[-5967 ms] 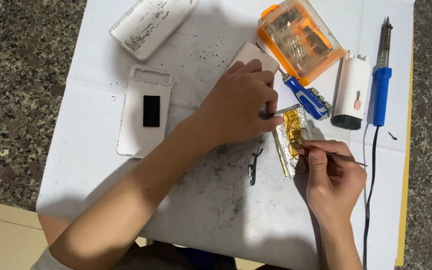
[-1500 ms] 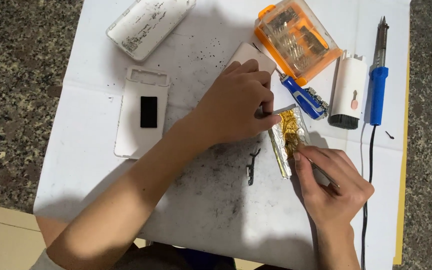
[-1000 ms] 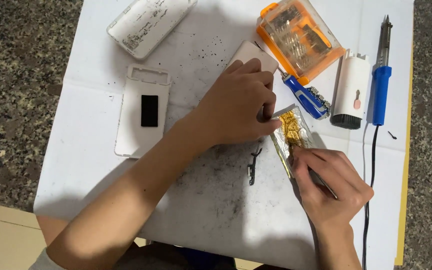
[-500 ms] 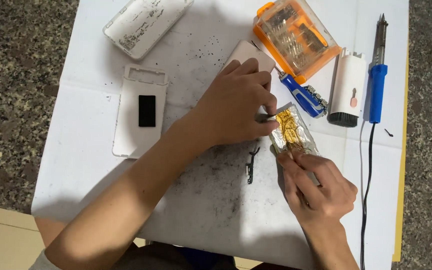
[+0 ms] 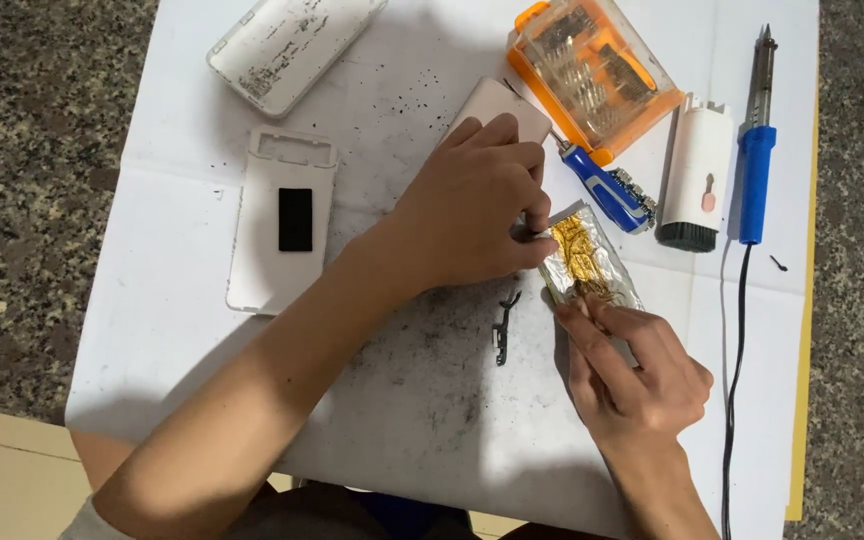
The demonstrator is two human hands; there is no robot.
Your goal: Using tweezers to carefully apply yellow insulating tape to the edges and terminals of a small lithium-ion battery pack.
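Head view: the left hand point(image 5: 472, 215) pinches the top end of the foil-wrapped strip point(image 5: 584, 262), holding it flat on the counter point(image 5: 192, 290). The right hand point(image 5: 632, 375), seen gripping a thin tool moments ago, has slid up and now presses its fingertips point(image 5: 577, 312) onto the strip's lower end, so the strip is pinned at both ends. A small black bracket point(image 5: 502, 328) lies just beside it.

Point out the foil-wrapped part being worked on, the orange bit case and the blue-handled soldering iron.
foil-wrapped part point(image 5: 584, 262): head view, on its gold-coloured middle.
orange bit case point(image 5: 592, 72): head view, on the clear lid.
soldering iron point(image 5: 754, 180): head view, on the blue handle.
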